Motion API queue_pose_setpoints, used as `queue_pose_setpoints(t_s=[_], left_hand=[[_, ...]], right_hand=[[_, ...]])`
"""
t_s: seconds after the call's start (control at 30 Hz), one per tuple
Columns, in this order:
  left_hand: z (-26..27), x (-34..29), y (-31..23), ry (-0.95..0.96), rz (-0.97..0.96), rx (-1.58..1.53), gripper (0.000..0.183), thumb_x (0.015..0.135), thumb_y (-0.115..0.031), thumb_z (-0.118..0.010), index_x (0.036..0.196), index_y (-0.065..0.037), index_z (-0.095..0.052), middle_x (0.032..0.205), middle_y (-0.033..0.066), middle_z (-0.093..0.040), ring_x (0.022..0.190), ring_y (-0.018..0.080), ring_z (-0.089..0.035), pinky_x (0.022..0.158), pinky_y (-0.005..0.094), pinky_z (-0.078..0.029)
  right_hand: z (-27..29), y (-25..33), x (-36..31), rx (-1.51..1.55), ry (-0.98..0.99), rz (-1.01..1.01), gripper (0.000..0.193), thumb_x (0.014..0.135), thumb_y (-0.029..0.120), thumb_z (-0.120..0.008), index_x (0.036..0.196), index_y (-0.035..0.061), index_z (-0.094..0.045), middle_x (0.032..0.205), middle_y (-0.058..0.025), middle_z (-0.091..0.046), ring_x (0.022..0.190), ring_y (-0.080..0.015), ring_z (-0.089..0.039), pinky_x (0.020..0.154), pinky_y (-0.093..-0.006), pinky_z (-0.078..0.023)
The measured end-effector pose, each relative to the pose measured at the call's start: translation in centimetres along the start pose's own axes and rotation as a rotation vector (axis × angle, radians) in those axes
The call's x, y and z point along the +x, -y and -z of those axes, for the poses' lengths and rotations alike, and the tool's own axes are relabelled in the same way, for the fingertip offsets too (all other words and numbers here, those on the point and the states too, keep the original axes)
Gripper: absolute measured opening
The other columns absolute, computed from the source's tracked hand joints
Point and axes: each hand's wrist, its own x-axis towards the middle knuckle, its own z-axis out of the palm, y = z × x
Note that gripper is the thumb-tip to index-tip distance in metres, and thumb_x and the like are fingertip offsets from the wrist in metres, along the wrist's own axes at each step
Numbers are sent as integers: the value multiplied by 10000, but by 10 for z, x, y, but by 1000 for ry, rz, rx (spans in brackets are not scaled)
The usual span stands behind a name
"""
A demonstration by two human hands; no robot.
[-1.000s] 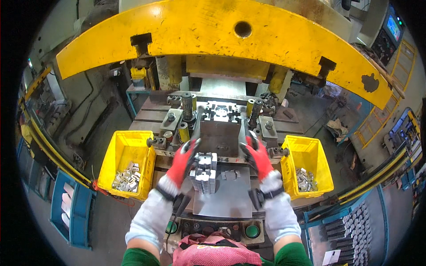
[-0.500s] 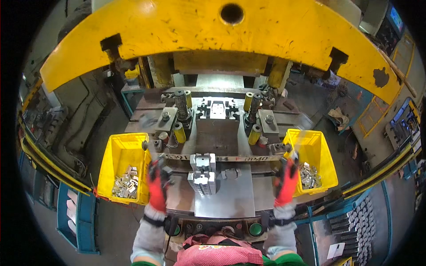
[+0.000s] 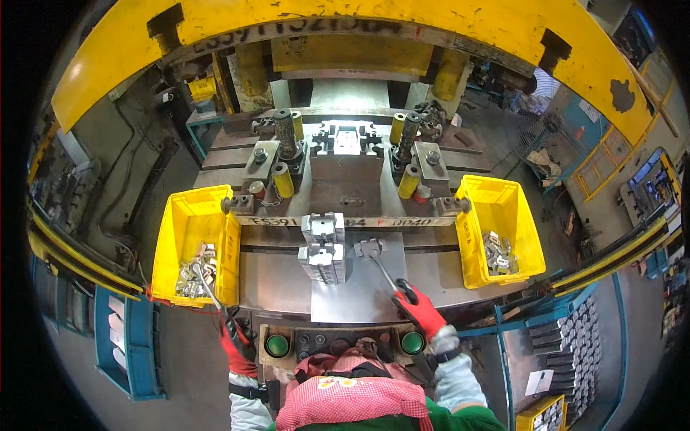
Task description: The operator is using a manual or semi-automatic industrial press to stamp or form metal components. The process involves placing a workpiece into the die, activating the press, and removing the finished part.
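Left hand, gloved in red and black, is wrapped round a slim metal rod, which angles forward over the small metal pieces in the yellow bin! Right hand grips a second rod, tip right at the grey part ahead and leftward on the metal sheet. Between the hands, farther forward, stands the metal stack.

Metal-pressing workshop, factory type. Evidence: massive curved yellow-painted steel press beam at twelve o'clock; below it, heavy steel die set with dark upright guide posts. Round green push buttons at five and seven. Yellow plastic bins holding small silvery metal pieces, nine and three.
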Motion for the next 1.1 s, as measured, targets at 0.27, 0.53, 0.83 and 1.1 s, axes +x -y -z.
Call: queue_pose_setpoints(t_s=[0.27,0.53,0.83,1.1], left_hand=[[26,-16,-9,-118,-60,-38,397,816,-436,-471,1065,-128,-504,739,10,-479,570,94,-459,485,231,-413],[43,-14,16,-275,-23,-99,266,780,-277,-594,994,-150,-500,743,-3,-500,480,84,-415,455,236,-394],[110,-11,82,-421,34,-125,330,735,-86,-537,1052,-148,-466,679,41,-526,486,164,-487,399,266,-392],[120,-8,145,-410,320,57,253,740,-257,-595,915,-154,-443,600,28,-454,461,183,-442,381,323,-358]], right_hand=[[-7,55,-1,321,162,-72,435,826,219,-555,1220,95,-419,864,-20,-560,681,-88,-522,535,-240,-438],[-30,166,86,162,14,409,275,854,208,-512,1062,31,-481,753,24,-484,638,-50,-428,551,-199,-377],[-89,199,187,6,23,215,308,820,331,-536,1018,94,-522,668,-6,-500,502,-86,-452,435,-244,-388],[-33,166,162,324,-8,324,353,829,180,-539,1157,74,-461,964,-54,-567,826,-134,-529,705,-254,-431]])
